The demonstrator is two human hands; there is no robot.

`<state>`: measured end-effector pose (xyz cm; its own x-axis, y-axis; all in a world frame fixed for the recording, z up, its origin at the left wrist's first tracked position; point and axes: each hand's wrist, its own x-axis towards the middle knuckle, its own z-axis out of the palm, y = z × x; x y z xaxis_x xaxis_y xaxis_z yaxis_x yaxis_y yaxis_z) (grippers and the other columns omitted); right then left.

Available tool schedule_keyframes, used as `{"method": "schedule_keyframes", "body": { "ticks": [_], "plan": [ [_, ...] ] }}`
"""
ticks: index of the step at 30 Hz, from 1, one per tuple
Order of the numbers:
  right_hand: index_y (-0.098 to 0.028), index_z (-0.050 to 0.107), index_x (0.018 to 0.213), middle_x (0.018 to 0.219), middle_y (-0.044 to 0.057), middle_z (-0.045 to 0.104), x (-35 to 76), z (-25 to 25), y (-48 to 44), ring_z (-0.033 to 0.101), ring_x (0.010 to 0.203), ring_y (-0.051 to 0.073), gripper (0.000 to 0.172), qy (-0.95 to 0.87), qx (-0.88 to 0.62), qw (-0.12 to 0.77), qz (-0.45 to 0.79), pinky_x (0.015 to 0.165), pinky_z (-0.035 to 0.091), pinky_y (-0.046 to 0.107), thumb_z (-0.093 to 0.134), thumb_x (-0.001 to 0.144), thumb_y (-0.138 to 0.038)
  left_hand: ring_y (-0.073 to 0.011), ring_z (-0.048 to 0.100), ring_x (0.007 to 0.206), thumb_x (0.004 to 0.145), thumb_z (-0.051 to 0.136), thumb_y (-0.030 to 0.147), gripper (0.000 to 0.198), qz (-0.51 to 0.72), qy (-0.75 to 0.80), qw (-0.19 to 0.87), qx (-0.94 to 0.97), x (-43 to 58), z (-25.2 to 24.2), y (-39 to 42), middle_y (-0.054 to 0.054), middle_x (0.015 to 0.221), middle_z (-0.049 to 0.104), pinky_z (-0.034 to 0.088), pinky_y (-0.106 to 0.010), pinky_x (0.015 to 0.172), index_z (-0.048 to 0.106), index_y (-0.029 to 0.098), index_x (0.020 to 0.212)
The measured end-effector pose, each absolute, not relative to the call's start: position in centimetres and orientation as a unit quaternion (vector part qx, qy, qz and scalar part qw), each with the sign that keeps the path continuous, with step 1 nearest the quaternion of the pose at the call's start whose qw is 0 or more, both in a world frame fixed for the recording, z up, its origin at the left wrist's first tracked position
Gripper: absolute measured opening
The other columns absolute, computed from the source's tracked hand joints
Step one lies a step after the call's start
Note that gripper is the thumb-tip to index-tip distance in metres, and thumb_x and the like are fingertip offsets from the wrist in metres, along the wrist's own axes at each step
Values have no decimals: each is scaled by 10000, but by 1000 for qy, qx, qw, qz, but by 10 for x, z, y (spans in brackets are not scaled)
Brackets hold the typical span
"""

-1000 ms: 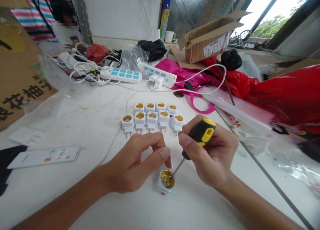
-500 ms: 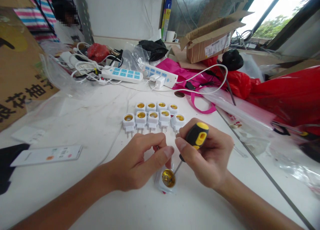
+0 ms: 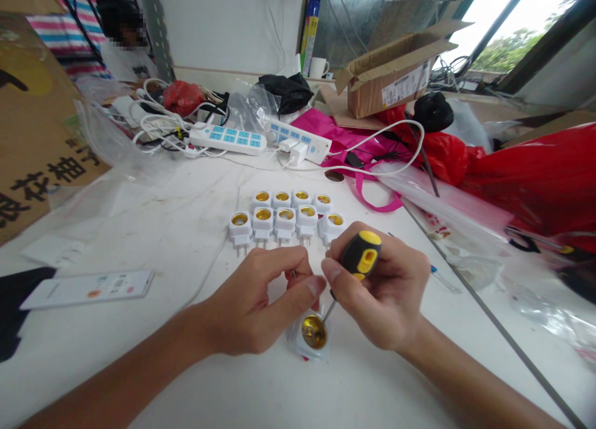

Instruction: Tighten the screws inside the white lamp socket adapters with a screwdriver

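Note:
A white plug-in lamp socket with a brass-coloured inside lies on the white table near me. My left hand is closed around its plug end, thumb and fingers pinched. My right hand grips a black-and-yellow screwdriver; the metal shaft slants down into the socket's brass cup. Several more identical sockets stand in two rows just beyond my hands.
Two white power strips with cables lie at the back, near a cardboard box, pink and red bags and clear plastic bags. A white slip lies at left. A person sits at the far left.
My right hand has shifted left and tilted the screwdriver handle more upright over the socket. My left hand and the socket have stayed where they were.

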<state>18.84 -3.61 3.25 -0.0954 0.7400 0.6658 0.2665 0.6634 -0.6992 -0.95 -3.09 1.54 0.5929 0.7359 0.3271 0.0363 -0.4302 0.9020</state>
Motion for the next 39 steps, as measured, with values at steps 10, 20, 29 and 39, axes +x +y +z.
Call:
{"method": "schedule_keyframes", "body": {
  "ticks": [10, 20, 29, 39],
  "plan": [
    [-193, 569, 633, 554, -82, 473, 188, 32, -36, 368, 482, 44, 166, -688, -361, 582, 239, 465, 335, 172, 638, 695, -56, -141, 611, 748, 1132, 600, 313, 316, 379, 247, 464, 762, -9, 13, -30, -5, 820, 709, 430, -310, 713, 560, 201, 839],
    [-207, 505, 646, 574, -81, 434, 190, 31, -35, 367, 510, 54, 221, -708, -359, 559, 241, 475, 299, 203, 655, 742, -75, -135, 578, 716, 1127, 613, 304, 316, 390, 237, 463, 760, -9, 12, -29, 9, 784, 666, 401, -307, 680, 550, 203, 833],
    [-203, 468, 637, 551, -93, 359, 187, 34, -34, 311, 478, 33, 235, -719, -349, 556, 228, 460, 282, 181, 650, 726, -84, -118, 499, 675, 1050, 680, 225, 343, 394, 258, 445, 762, -7, 12, -31, 46, 732, 544, 384, -303, 658, 449, 220, 796],
    [-201, 599, 690, 541, -108, 489, 187, 33, -37, 308, 433, 14, 173, -735, -318, 551, 233, 425, 272, 161, 654, 743, -45, -121, 544, 720, 853, 827, 131, 432, 396, 248, 462, 754, -4, 14, -32, 45, 784, 616, 420, -280, 688, 410, 231, 806]
  ]
}}
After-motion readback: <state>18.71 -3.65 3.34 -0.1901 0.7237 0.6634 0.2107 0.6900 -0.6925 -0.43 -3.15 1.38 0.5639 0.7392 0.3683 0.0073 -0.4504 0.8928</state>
